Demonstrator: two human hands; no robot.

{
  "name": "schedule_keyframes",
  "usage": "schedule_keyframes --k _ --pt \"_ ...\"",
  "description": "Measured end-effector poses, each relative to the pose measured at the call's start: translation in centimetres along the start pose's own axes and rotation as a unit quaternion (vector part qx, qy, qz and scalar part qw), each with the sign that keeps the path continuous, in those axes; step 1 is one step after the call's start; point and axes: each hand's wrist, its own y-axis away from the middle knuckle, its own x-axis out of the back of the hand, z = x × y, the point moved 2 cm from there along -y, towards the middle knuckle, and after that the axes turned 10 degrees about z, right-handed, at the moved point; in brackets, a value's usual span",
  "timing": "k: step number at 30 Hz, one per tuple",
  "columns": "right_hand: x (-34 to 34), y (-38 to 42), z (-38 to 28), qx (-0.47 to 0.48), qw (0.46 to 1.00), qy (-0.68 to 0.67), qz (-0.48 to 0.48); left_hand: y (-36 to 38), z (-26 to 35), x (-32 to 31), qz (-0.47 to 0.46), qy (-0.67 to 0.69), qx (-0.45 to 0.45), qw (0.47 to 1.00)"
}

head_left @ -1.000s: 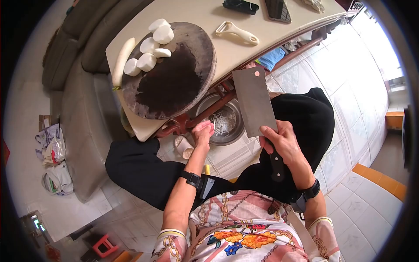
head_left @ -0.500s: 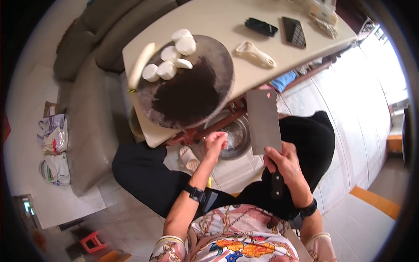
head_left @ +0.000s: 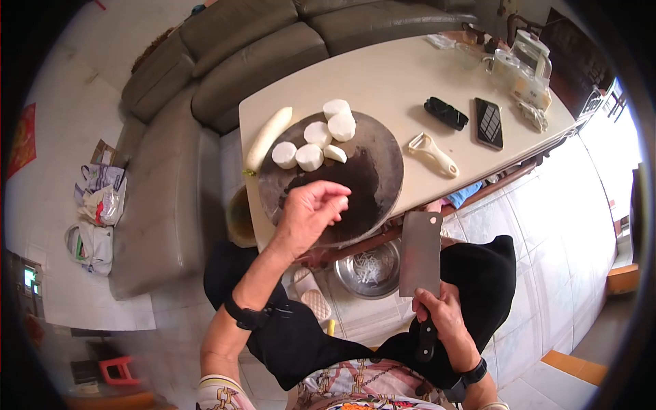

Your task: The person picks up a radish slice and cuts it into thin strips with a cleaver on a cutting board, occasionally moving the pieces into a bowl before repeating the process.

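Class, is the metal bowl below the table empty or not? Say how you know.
Not empty: thin white strips lie in the bottom of the metal bowl.

The right grip (head_left: 445, 313) holds a cleaver (head_left: 420, 254), blade pointing far, near a bowl (head_left: 393, 275) of shreds (head_left: 369, 268). The left grip (head_left: 307, 216), loosely curled, is over the board (head_left: 383, 152). White chunks (head_left: 309, 157) sit on the board's far half, a radish (head_left: 270, 140) left of it on the tabletop (head_left: 328, 83), a peeler (head_left: 438, 158) right.

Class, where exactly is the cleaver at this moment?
In the head view, the cleaver is right of centre, gripped in the person's right hand; its blade appears just right of the metal basin.
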Motion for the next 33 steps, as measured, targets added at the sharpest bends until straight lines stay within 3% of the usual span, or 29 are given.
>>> schedule_keyframes --k 2,4,5,7,11,13,15,16,22,27,30,31,33 --pt "-0.2 0.0 -0.1 -0.002 1.000 -0.005 0.002 -1.8 1.1 0.5 0.018 -0.046 -0.025 0.998" --pt "-0.3 0.0 -0.1 -0.011 1.000 -0.005 -0.004 -3.3 1.9 0.4 0.066 -0.274 -0.268 0.921" --pt "-0.2 0.0 0.3 -0.007 1.000 -0.004 -0.001 -4.1 1.2 0.3 0.066 -0.271 -0.272 0.921" --pt "0.0 -0.4 0.9 -0.009 0.999 0.015 -0.033 -5.9 -0.9 -0.2 0.115 -0.453 -0.400 0.788" --pt "-0.3 -0.3 1.0 0.000 1.000 0.010 -0.024 -7.3 -4.2 -1.1 0.090 -0.555 -0.434 0.703" --pt "-0.3 -0.2 0.9 0.004 1.000 0.014 -0.022 -7.4 -3.7 -1.5 0.116 -0.536 -0.446 0.708" --pt "-0.4 -0.3 1.2 -0.002 1.000 0.016 -0.023 -7.5 -3.6 -1.4 0.088 -0.568 -0.328 0.750" --pt "-0.4 -0.3 1.3 -0.002 1.000 0.020 -0.025 -7.2 -3.5 -1.3 0.090 -0.567 -0.326 0.751" --pt "-0.4 -0.3 1.1 0.018 0.999 0.031 -0.025 -3.0 -2.0 -1.6 0.063 -0.467 -0.456 0.755" --pt "-0.2 -0.3 0.8 0.034 0.998 0.044 -0.018 0.8 -3.2 -0.9 0.072 -0.436 -0.481 0.757" --pt "-0.4 0.0 0.6 0.028 0.999 0.033 -0.001 1.9 -4.1 -0.2 0.098 -0.346 -0.425 0.831" --pt "-0.6 0.1 0.6 0.029 0.999 0.033 -0.001 1.9 -4.3 -0.3 0.098 -0.347 -0.425 0.830" --pt "-0.8 0.3 0.4 0.048 0.998 0.031 0.031 1.3 -4.9 -0.6 0.172 -0.284 -0.362 0.871"
